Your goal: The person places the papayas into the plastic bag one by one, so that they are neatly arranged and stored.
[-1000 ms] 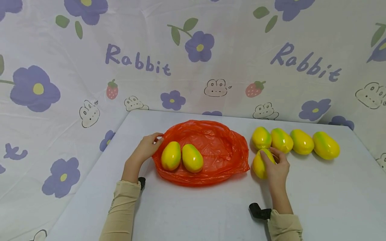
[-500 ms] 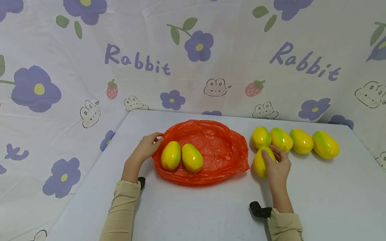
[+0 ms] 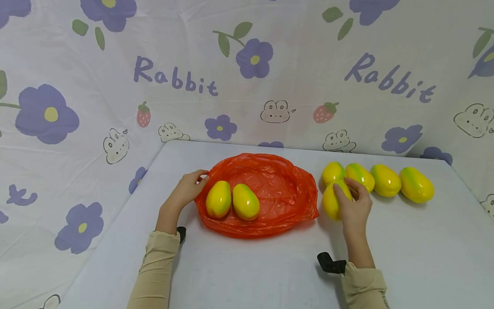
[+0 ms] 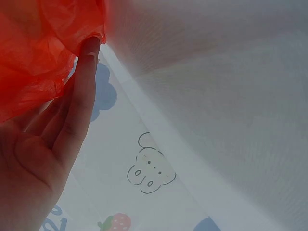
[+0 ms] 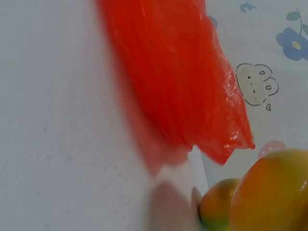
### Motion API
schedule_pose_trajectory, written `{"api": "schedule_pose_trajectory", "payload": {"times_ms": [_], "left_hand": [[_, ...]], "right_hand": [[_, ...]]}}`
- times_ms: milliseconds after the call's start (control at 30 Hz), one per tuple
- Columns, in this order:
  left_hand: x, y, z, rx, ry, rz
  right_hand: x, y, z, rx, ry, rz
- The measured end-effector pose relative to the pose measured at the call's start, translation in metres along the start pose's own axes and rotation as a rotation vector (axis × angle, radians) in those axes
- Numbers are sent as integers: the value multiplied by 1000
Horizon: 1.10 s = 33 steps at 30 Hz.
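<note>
Currently, a yellow mango (image 3: 332,202) is pinched between the thumb and fingers of the right hand (image 3: 356,210), its long axis aligned nearly twelve to six. From this hand, the nearer of the two to the vacant half, the red plastic bag (image 3: 258,231) is found at nine o'clock. The bag's nine-o'clock rim is pinched by the left hand (image 3: 187,189). Two bagged mangoes (image 3: 218,199) are seated in its left half. Four loose mangoes (image 3: 387,181) are lined up from eleven to two o'clock of the right hand. Glossy, smooth, ovoid skins with green bands are noted; the plastic is thin, crinkled and translucent.
</note>
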<state>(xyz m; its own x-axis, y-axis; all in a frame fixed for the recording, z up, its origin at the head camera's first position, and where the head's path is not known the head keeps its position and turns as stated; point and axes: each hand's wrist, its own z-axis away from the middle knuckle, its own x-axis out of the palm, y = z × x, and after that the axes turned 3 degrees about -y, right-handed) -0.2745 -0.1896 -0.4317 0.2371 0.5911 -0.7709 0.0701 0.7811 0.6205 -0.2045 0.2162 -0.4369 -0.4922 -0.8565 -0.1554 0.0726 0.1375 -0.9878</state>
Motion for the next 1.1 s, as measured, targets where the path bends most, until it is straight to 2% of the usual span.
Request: {"api": "schedule_pose_trajectory", "payload": {"times_ms": [433,1100], "left_hand": [[0,0,0,-9,-5,10],[-1,1,0,-8,-3,3]], "right_hand": [[20,-17,3,11,-54,-59],[69,-38,16,-37,-207,-57]]}}
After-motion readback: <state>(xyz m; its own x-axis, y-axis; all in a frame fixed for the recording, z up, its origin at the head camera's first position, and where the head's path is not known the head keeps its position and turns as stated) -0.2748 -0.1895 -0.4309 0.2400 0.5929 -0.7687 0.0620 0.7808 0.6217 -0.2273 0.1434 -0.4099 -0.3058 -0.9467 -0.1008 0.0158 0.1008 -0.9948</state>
